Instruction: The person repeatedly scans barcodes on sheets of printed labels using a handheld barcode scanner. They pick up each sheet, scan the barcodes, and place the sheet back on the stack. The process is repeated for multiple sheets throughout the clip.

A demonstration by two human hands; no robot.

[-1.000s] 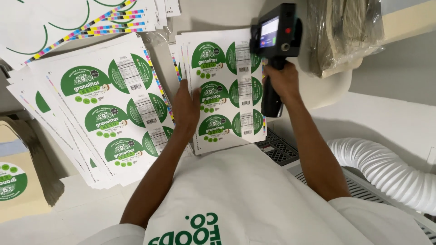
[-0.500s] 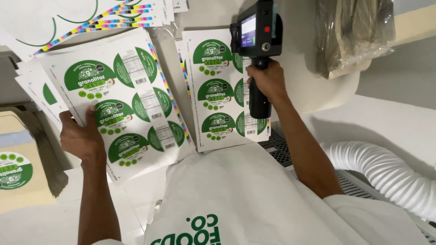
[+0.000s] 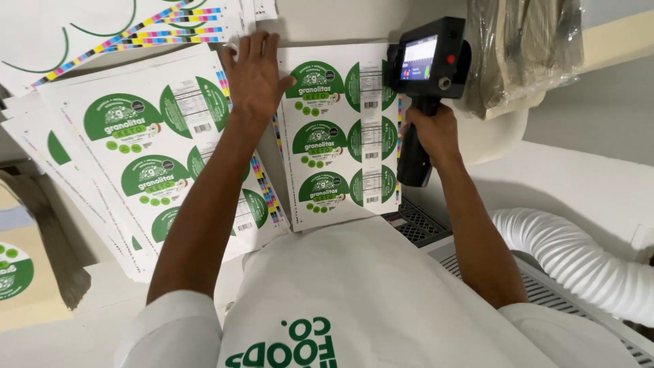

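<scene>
At far left a cardboard box (image 3: 27,272) carries one green round sticker. Next comes a fanned pile of label sheets (image 3: 136,157); its top sheet shows three rows of paired green labels. Your left hand (image 3: 253,76) lies open, fingers spread flat, across the pile's upper right corner and the neighbouring label sheet (image 3: 338,133), which carries six green labels in three rows of two. Your right hand (image 3: 433,133) is closed around the grip of one black handheld printer (image 3: 426,75), held upright at that sheet's right edge. One white ribbed hose (image 3: 579,262) runs at far right
</scene>
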